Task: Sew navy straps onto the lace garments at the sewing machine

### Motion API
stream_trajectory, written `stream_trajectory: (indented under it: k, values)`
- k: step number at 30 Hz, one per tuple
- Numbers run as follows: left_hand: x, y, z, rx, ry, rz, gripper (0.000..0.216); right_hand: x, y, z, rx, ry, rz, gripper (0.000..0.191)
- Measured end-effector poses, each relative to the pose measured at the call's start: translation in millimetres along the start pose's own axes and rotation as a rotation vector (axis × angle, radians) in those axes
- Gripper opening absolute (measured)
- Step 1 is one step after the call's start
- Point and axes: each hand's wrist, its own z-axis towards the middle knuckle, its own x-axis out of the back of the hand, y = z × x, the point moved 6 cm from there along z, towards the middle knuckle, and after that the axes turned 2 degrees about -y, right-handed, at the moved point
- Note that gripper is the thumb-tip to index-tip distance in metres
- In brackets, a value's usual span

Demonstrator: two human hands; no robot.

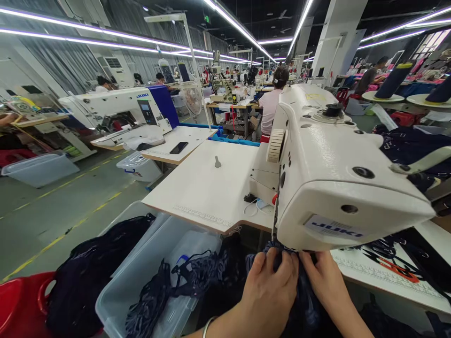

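Observation:
A white JUKI sewing machine stands right in front of me, its head overhanging my fingers. Under its needle end, my left hand has its fingers curled down onto navy fabric, which looks gathered or strappy. Close beside it, my right hand pinches the same fabric, its fingertips partly hidden by the machine head. The needle and the exact stitching spot cannot be seen. Navy cloth hangs below both hands toward my lap.
At left, a clear plastic bin holds navy strap bundles, near a red tub. On the white tabletop lies a small grey piece. Beyond are a phone and another machine. Orange-handled scissors lie right.

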Motion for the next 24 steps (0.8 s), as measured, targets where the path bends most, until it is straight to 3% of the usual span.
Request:
stream_trajectory:
  k: [5, 10, 19, 24]
  values:
    - [0, -1, 1, 0.007, 0.003, 0.018, 0.034, 5, 7, -1, 0.08, -0.08, 0.006, 0.036]
    - [2, -4, 4, -0.02, 0.032, -0.024, 0.032, 34, 29, -1, 0.188, -0.081, -0.016, 0.032]
    - [5, -2, 7, -0.035, 0.049, -0.035, 0.037, 111, 100, -10, 0.0, -0.02, -0.156, 0.042]
    - [4, 4, 6, -0.053, 0.036, -0.028, 0.046, 127, 125, -22, -0.128, 0.052, -0.07, 0.036]
